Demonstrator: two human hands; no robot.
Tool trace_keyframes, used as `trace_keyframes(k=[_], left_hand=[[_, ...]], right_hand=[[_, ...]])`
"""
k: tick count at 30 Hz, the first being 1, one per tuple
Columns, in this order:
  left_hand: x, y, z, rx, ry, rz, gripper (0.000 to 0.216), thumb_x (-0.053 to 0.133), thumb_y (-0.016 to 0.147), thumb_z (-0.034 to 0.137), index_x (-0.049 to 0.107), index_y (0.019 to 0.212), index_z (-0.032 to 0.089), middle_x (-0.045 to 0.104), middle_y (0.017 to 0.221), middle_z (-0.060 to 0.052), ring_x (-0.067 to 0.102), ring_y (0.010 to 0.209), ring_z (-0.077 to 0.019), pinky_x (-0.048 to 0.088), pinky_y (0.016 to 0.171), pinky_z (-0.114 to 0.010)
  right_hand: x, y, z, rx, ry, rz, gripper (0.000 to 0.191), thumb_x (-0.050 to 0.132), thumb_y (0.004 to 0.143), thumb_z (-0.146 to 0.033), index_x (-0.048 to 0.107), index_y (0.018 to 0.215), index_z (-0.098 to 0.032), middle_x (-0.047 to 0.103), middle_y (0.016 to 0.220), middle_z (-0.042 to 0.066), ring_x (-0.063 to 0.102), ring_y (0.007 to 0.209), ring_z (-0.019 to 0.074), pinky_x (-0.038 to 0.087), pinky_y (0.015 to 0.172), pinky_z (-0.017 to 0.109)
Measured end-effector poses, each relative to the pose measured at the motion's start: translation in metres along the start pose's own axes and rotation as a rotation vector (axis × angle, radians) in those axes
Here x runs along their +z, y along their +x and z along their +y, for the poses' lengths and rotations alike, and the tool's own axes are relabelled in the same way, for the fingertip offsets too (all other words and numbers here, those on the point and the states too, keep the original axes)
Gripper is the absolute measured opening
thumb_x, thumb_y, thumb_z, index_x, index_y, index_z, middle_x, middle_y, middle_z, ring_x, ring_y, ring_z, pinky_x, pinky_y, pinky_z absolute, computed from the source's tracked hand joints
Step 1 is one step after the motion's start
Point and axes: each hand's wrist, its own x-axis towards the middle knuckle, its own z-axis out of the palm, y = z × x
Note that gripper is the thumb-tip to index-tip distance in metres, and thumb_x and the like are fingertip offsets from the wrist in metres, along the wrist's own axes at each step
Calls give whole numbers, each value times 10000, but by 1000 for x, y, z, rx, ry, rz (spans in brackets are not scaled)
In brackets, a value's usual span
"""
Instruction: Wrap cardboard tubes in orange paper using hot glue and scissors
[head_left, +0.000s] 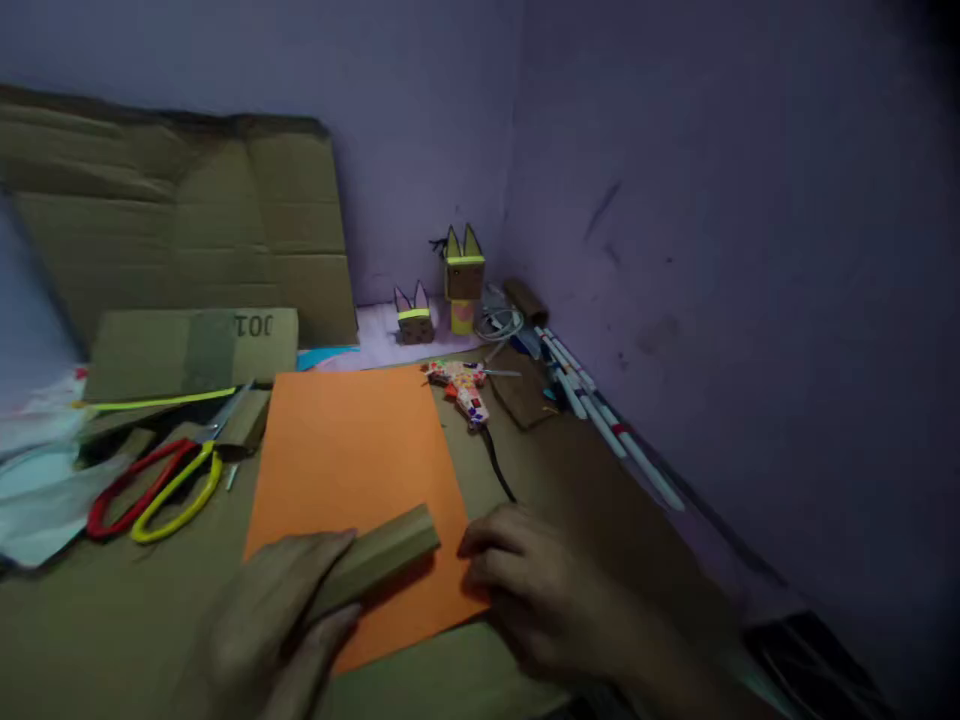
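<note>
My left hand (281,620) is wrapped around a short cardboard tube (390,550) with flattened sides, tilted up to the right over a sheet of orange paper (352,450). The paper lies flat on brown cardboard. At the paper's lower right edge is my right hand (525,580), its fingers curled together and their tips over the sheet. Its thumb is hidden, so whether it pinches the paper does not show. Beyond the paper's top right lies a hot glue gun (461,388) with a colourful patterned body, its black cord running toward my right hand.
Scissors (169,480) with red and yellow handles lie at left beside cardboard scraps and white plastic. Two cardboard figures with pointed ears (415,318) stand at the back. White sticks (600,400) lie along the right wall. A large cardboard sheet (187,220) leans behind.
</note>
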Motion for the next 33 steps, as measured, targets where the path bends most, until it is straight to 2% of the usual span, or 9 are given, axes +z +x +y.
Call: trace_keyframes(k=[3, 6, 10, 14, 17, 22, 28, 33], left_hand=[[9, 0, 17, 71, 10, -32, 381, 483, 892, 264, 441, 1258, 168, 569, 1097, -84, 554, 997, -196, 456, 849, -271], [17, -2, 24, 126, 39, -61, 434, 496, 879, 207, 422, 1302, 140, 516, 1138, -120, 522, 1043, -219, 460, 859, -294], [19, -4, 24, 159, 41, -89, 491, 490, 877, 162, 380, 1355, 131, 459, 1145, -136, 499, 1035, -225, 465, 830, -308], [16, -3, 24, 130, -4, -130, 481, 454, 894, 162, 365, 1366, 157, 439, 1175, -124, 486, 1058, -222, 458, 836, -310], [15, -2, 23, 110, -25, -160, 461, 447, 898, 172, 379, 1354, 170, 436, 1185, -109, 483, 1055, -210, 449, 842, -295], [14, 2, 20, 133, -70, -202, 472, 442, 897, 162, 370, 1363, 176, 455, 1167, -101, 458, 1048, -220, 416, 859, -329], [9, 5, 22, 147, -136, -244, 459, 425, 902, 121, 360, 1353, 166, 483, 1137, -105, 448, 1012, -223, 389, 847, -376], [8, 6, 23, 136, -159, -286, 480, 440, 900, 152, 321, 1365, 147, 491, 1159, -121, 440, 1021, -236, 389, 852, -401]], right_hand=[[-1, -3, -1, 20, 1, 46, 198, 556, 696, -31, 599, 835, -165, 639, 929, 75, 583, 847, 181, 432, 721, 292], [0, -7, 0, 45, -25, 87, 123, 563, 737, -73, 607, 800, -170, 629, 854, 67, 576, 782, 174, 429, 673, 281], [1, -9, 2, 28, -77, 97, 44, 590, 770, -150, 618, 773, -183, 617, 817, 52, 568, 732, 168, 408, 621, 274], [-2, -8, 1, 29, -22, 106, 17, 606, 789, -163, 602, 804, -172, 627, 893, 62, 587, 782, 163, 433, 672, 267], [-3, -7, 0, 20, 9, 118, 25, 605, 809, -184, 605, 797, -162, 632, 922, 77, 599, 788, 157, 448, 670, 251], [-2, -8, -4, -38, -66, 128, 89, 575, 809, -152, 652, 769, -172, 662, 889, 82, 612, 738, 161, 449, 614, 248], [7, -11, -12, 79, 104, 235, 105, 574, 774, -93, 632, 709, -152, 686, 779, 82, 640, 702, 161, 475, 616, 243], [13, -12, -17, 210, 258, 254, 125, 552, 782, -87, 617, 713, -169, 701, 753, 52, 670, 702, 147, 485, 617, 219]])
